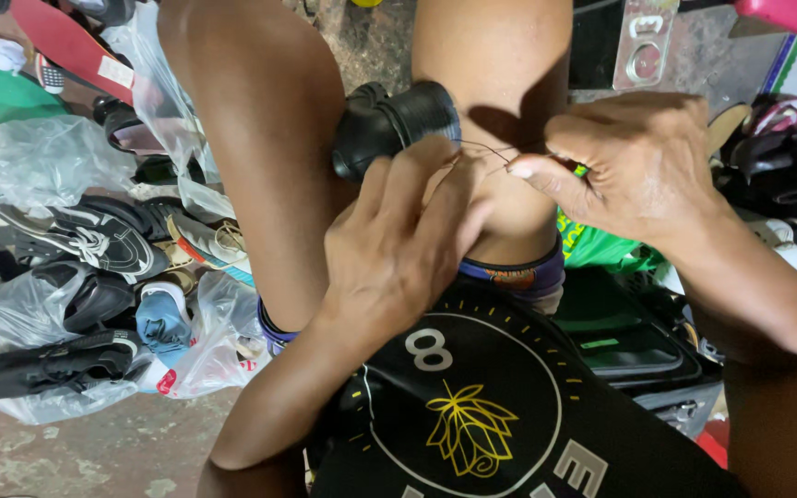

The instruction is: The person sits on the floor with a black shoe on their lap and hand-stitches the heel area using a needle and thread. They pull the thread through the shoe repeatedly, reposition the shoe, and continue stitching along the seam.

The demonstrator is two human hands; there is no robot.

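A black shoe (389, 124) with a ribbed sole is wedged between my bare knees, toe pointing left. My left hand (398, 244) cups the shoe from below, fingers closed against its near side. My right hand (629, 166) sits just right of it, thumb and forefinger pinched on a thin dark thread (486, 152) that runs from the shoe to the fingertips. A small green and yellow bit shows at the pinch; whether it is a needle or tool I cannot tell.
Piled on the floor at left are several shoes and sandals (94, 240) among clear plastic bags (39, 157). A black case (620, 337) and green bag (601, 244) lie at right, with dark bags (791, 152) beyond. A red sole (71, 46) sits top left.
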